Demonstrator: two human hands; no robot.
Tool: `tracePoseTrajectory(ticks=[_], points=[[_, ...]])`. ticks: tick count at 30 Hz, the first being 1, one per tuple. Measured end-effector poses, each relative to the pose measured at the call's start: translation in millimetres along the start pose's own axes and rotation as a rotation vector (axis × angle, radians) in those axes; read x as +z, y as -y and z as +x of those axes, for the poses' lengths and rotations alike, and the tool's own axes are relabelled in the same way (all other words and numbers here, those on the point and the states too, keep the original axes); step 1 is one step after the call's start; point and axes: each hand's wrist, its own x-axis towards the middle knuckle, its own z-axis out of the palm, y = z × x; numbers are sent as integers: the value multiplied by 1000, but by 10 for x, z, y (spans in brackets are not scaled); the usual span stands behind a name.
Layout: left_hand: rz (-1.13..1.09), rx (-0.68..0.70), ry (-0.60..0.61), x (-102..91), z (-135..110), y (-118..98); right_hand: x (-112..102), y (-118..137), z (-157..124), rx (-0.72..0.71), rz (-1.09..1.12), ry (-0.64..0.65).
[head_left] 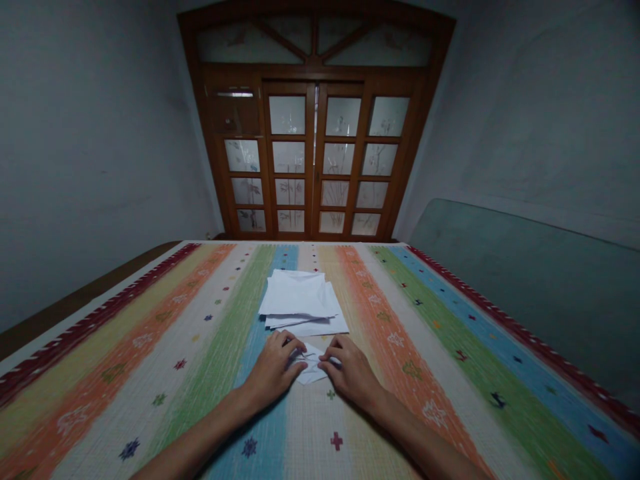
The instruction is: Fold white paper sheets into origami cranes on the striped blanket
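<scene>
Paper stack (301,301), white, loose, lies just beyond the hands on striped woven cloth (425,347). Left hand (274,369) and right hand (350,371) pinch a small folded paper piece (311,369) flat between them. Wooden glazed door (315,153) far.

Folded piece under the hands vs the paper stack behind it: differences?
Folded piece is small and creased; paper stack is larger, its sheets flat. Folded piece is touched by left hand and right hand; paper stack lies untouched. Both white, on the striped mat.
</scene>
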Motion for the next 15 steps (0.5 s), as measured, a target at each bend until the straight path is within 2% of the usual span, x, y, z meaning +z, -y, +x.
tracePoseTrajectory(ticks=[10, 15], points=[[194, 88, 65, -11, -43, -73, 48, -36, 14, -7, 87, -8], [202, 94, 99, 1, -43, -75, 51, -34, 4, -19, 104, -10]])
